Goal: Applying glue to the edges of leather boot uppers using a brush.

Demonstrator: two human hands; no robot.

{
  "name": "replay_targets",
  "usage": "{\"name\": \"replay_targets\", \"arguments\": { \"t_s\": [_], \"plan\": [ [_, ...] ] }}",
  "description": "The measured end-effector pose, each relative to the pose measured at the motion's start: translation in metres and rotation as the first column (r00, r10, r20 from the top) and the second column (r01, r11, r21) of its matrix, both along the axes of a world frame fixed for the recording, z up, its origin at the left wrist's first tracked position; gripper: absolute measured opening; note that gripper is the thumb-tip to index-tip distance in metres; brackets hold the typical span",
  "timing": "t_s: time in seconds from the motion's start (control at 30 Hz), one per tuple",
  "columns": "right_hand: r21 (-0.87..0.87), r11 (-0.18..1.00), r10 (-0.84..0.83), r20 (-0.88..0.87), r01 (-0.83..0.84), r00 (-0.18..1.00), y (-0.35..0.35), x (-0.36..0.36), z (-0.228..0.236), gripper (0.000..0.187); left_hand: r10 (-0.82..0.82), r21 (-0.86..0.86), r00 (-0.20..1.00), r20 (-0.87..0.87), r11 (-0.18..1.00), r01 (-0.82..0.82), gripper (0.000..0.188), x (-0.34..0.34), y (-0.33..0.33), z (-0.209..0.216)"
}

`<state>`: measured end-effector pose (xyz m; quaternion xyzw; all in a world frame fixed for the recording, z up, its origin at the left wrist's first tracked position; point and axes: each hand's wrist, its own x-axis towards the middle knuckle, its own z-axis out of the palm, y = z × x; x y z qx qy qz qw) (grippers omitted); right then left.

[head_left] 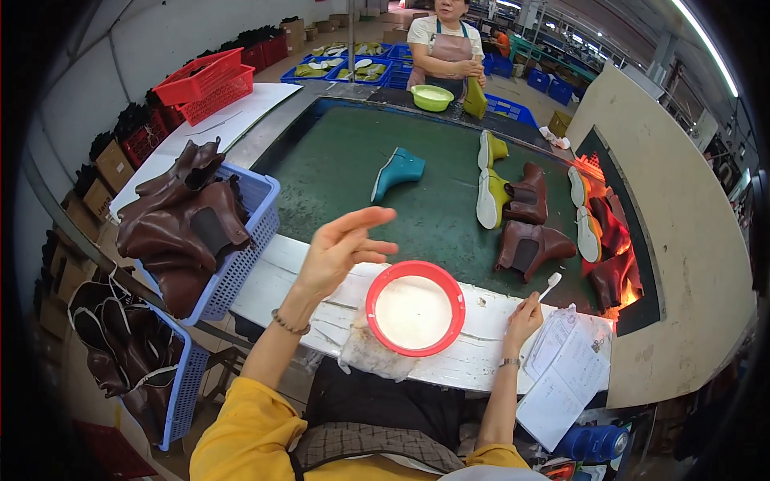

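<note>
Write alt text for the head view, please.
A person's right hand holds a white-headed brush; the left hand is raised near a red bowl of white liquid. Beyond, a teal boot, yellow-green boots and brown boots lie on a green surface.

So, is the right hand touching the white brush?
Touching: the head view shows the right hand gripping the white brush, whose head sticks out beyond it.

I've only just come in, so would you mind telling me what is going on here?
The person's right hand holds a white brush. Their left hand, apparently empty, is raised near a red bowl of white liquid. Ahead, a teal boot, brown boots and yellow-green boots lie on a green surface, some at a glowing opening on the right. A co-worker stands opposite.
</note>
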<state>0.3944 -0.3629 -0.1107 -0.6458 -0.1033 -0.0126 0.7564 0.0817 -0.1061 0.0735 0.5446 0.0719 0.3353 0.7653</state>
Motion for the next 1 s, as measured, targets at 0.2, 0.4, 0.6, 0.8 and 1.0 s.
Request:
{"name": "replay_targets", "arguments": {
  "t_s": [0.2, 0.4, 0.6, 0.8, 1.0],
  "plan": [
    [-0.211, 0.958, 0.2, 0.009, -0.194, 0.98, 0.027, -0.047, -0.019, 0.043, 0.252, -0.081, 0.93, 0.266, 0.968, -0.239, 0.032, -0.062, 0.014, -0.027],
    [-0.265, 0.963, 0.012, 0.214, 0.047, 0.977, 0.028, -0.054, -0.014, 0.031, 0.525, 0.717, 0.797, -0.299, 0.675, -0.176, 0.062, -0.088, 0.023, -0.11],
    [-0.18, 0.977, 0.11, -0.04, -0.115, 0.993, 0.03, -0.071, 0.005, 0.027, 0.655, 0.818, 0.611, -0.444, 0.575, -0.021, 0.056, -0.111, 0.018, -0.124],
    [-0.198, 0.98, 0.046, 0.109, -0.024, 0.993, 0.028, -0.064, -0.01, 0.039, 0.951, 0.907, 0.287, 0.112, 0.019, -0.42, 0.031, -0.156, 0.028, 0.037],
    [-0.105, 0.992, 0.078, 0.058, -0.072, 0.995, 0.037, -0.059, -0.006, 0.052, 0.99, 0.916, -0.114, -0.079, 0.026, -0.401, 0.021, -0.237, 0.035, 0.048]
  ]
}}
